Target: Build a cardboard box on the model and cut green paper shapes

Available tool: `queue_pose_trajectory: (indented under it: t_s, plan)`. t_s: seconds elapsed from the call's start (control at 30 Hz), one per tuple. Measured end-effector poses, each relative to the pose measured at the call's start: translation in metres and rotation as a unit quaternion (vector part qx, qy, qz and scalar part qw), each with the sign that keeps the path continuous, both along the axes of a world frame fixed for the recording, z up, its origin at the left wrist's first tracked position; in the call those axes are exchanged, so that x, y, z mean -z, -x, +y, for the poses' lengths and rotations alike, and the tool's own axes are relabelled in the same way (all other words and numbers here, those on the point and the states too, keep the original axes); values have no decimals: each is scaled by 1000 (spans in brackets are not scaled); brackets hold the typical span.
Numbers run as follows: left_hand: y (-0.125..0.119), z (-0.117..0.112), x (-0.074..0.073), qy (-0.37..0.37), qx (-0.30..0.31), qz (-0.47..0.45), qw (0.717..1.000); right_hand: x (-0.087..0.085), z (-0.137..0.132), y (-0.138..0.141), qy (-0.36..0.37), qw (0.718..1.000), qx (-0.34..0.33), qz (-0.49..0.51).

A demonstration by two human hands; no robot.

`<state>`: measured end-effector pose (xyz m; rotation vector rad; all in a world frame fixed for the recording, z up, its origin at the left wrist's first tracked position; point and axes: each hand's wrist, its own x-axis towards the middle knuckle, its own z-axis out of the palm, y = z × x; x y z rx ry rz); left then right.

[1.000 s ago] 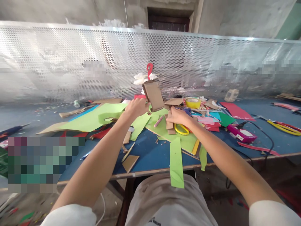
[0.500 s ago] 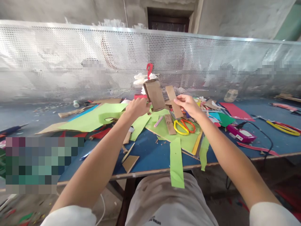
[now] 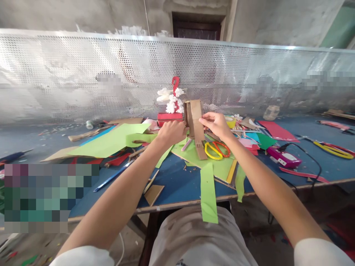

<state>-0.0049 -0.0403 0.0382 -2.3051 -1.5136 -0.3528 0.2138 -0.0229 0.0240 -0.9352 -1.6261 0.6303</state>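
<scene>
The left hand (image 3: 172, 132) has its fingers closed on the lower edge of a brown cardboard box-like piece (image 3: 188, 117), held up above the blue bench (image 3: 177, 186). The right hand (image 3: 217, 125) pinches a flat brown cardboard strip (image 3: 196, 116) between its fingers, upright across that piece's face, near scissors with yellow and orange handles (image 3: 216, 158) lying on light-green paper (image 3: 215, 170).

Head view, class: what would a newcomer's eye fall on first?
Probably the white flowers around the red hook, just beyond the left hand. Next, the cardboard strip in the right hand, mid-picture. Nearer, a green strip hangs over the table's front edge.
</scene>
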Motion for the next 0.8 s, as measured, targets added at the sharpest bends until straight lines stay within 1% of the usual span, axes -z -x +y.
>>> queue_pose_trajectory:
  t_s: [0.13, 0.37, 0.63, 0.8]
  plan:
    - [-2, 0, 1, 5, -3, 0, 1000, 1, 1, -1, 0, 1000, 10, -4]
    - [-3, -1, 0, 5, 6, 3, 1000, 1, 1, 0, -9, 1000, -7, 0]
    - [-4, 0, 4, -13, 14, 4, 1000, 5, 4, 0, -15, 1000, 15, -16]
    - [-4, 0, 4, -4, 19, -1, 1000, 5, 5, -1, -29, 999, 12, -20]
